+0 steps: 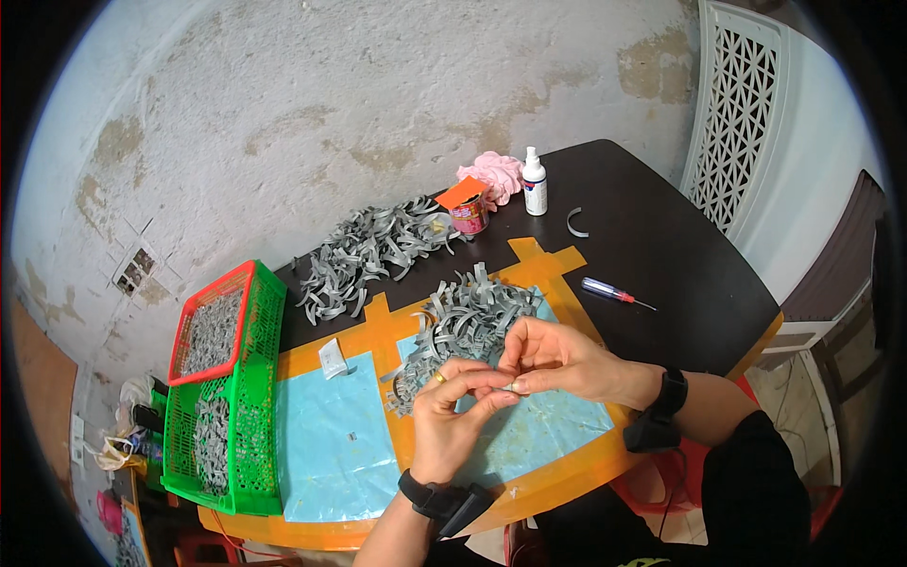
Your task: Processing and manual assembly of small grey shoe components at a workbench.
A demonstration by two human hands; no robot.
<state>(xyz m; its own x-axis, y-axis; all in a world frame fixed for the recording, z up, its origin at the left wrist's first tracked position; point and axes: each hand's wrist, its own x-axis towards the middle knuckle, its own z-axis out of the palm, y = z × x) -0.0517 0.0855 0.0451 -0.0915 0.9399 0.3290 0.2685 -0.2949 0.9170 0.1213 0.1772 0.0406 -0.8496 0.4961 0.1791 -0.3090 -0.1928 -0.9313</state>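
My left hand (455,404) and my right hand (565,361) meet over the near part of the table, fingertips pinched together. Between them is a small pale piece, mostly covered by the fingers, and its kind cannot be made out. Just beyond my hands lies a heap of curved grey strips (472,317), resting partly on light blue sheeting (557,430). My left fingers are close to the near edge of that heap.
Orange tape (383,345) borders the blue sheets. At left stands a green basket (255,416) with a red-rimmed basket (244,326), both holding grey pieces. Farther back are another strip pile (354,260), a can (470,219), pink cloth (501,175), white spray bottle (535,187) and screwdriver (609,290).
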